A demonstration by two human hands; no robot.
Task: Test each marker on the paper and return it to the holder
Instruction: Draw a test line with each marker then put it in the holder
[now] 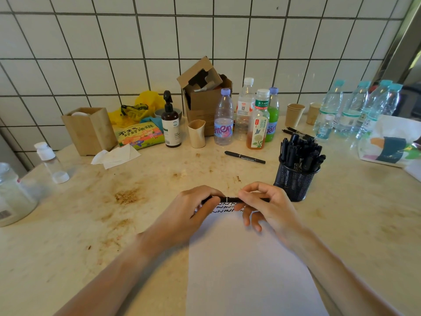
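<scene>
A black marker (229, 199) lies level between my two hands, just above the top edge of the white paper (246, 265). My left hand (193, 210) grips its left end, and my right hand (265, 206) pinches its right part with thumb and forefinger. Black wavy test lines (224, 207) show on the paper under the marker. The black mesh holder (295, 181), packed with several black markers, stands just right of my right hand. Another black marker (245, 157) lies loose on the counter behind.
Several bottles (224, 117) and a cardboard box (205, 94) line the tiled wall. A wooden box (90, 130), tissue (115, 157), pump bottle (170, 124), beige cup (197, 133), paper cups (294, 115) and water bottles (355, 108) stand around. Two pens (296, 132) lie behind the holder.
</scene>
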